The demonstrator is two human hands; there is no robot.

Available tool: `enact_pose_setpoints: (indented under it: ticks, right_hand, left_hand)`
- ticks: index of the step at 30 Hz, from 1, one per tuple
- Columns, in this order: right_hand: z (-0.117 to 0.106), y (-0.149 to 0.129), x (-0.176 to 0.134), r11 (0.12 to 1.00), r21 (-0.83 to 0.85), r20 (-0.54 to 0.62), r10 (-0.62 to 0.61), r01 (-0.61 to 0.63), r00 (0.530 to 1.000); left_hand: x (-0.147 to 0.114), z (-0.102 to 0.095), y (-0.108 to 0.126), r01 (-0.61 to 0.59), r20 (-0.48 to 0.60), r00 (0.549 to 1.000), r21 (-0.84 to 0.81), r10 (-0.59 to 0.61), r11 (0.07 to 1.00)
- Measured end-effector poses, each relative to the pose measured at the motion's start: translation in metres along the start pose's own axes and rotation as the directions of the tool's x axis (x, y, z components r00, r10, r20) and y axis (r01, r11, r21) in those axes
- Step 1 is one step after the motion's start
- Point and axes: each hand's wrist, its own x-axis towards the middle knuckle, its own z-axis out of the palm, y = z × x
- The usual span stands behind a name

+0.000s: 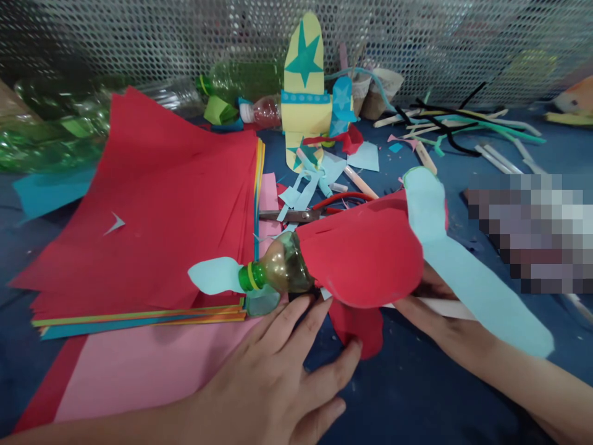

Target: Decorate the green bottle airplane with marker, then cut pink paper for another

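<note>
A small plastic bottle with a green cap lies on its side, cap to the left, its body covered by red paper. A light blue paper strip stands at its right end, and a light blue rounded piece is by the cap. My left hand is below the bottle with fingers spread, fingertips at its lower edge and near a red paper flap. At the bottle's right end is my right hand, gripping it from behind; its fingertips are mostly hidden by the paper.
A stack of coloured paper lies left, over pink paper. Red-handled scissors sit behind the bottle among paper scraps. Beyond are a yellow paper-covered craft, green bottles, and straws and strips by a mesh panel.
</note>
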Motion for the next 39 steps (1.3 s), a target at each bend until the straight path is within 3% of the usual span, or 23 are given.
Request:
enact_pose_setpoints:
  ticks: [5, 9, 14, 19, 23, 28, 34, 37, 39]
  right_hand:
    - [0.0000, 0.0000, 0.0004, 1.000, 0.007, 0.038, 0.004, -0.005, 0.999]
    - [-0.0001, 0.0014, -0.0007, 1.000, 0.028, 0.030, -0.008, 0.008, 1.000]
    - [-0.0024, -0.0014, -0.0008, 0.998, 0.035, 0.138, 0.041, -0.046, 0.990]
    - [-0.0002, 0.0015, -0.0008, 0.999, -0.022, -0.033, -0.028, 0.028, 0.999]
    - [0.0016, 0.0041, -0.0007, 0.999, -0.023, 0.016, -0.039, 0.040, 0.999]
    - [0.0006, 0.0025, 0.0007, 0.997, -0.057, -0.076, -0.053, 0.049, 0.996]
    - [-0.0011, 0.0015, -0.0003, 0.999, -0.047, 0.031, 0.007, -0.005, 0.999]
    - [0.0019, 0.0017, -0.0008, 0.999, -0.028, -0.065, -0.037, 0.035, 0.997]
    - [0.0020, -0.0009, 0.0007, 0.999, -0.015, -0.092, 0.027, -0.029, 0.995]
  left_hand:
    - [0.0006, 0.0002, 0.0008, -0.017, -0.042, 0.999, -0.008, 0.017, 1.000]
    - [0.0004, -0.0038, 0.0009, 0.005, 0.017, 1.000, -0.010, -0.004, 1.000]
    - [0.0018, -0.0074, 0.0012, 0.010, 0.026, 1.000, -0.015, -0.010, 1.000]
    - [0.0026, -0.0060, 0.0022, 0.001, 0.034, 0.999, -0.009, 0.000, 1.000]
    - [0.0018, -0.0047, 0.0048, 0.041, 0.007, 0.999, -0.042, -0.040, 0.998]
    - [0.0008, -0.0028, 0.0034, 0.032, 0.017, 0.999, -0.042, -0.031, 0.999]
    - [-0.0002, -0.0004, 0.0018, 0.012, -0.010, 1.000, -0.062, -0.013, 0.998]
    - [0.0010, -0.0036, 0.0038, 0.041, 0.010, 0.999, -0.074, -0.041, 0.996]
    - [0.0018, -0.0056, 0.0044, 0.037, 0.019, 0.999, -0.068, -0.035, 0.997]
